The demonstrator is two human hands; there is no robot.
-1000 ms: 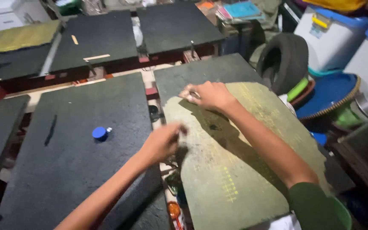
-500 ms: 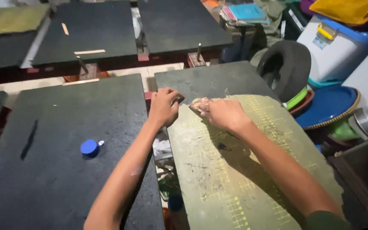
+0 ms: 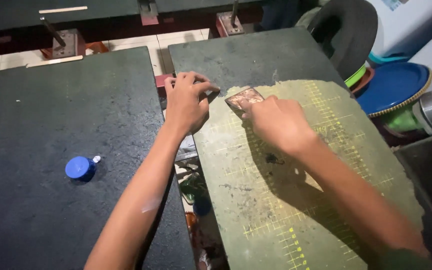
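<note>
A worn green cutting mat (image 3: 296, 200) with a yellow grid lies on a dark flat board (image 3: 246, 55). My right hand (image 3: 276, 122) presses a small flat scraper (image 3: 243, 97) onto the mat's far left corner. My left hand (image 3: 188, 100) rests with curled fingers on the board's left edge, its fingertips touching the mat's corner just beside the scraper. It holds nothing that I can see.
A second dark board (image 3: 51, 150) lies to the left, with a blue bottle cap (image 3: 80, 168) on it. A black tyre (image 3: 348, 30) and a blue plate (image 3: 393, 87) sit at the right. Clutter fills the gap between the boards (image 3: 196, 200).
The view has closed in on the mat's far corner. My left hand came up from the mat's left side to the corner, and my right hand now pushes the scraper there.
</note>
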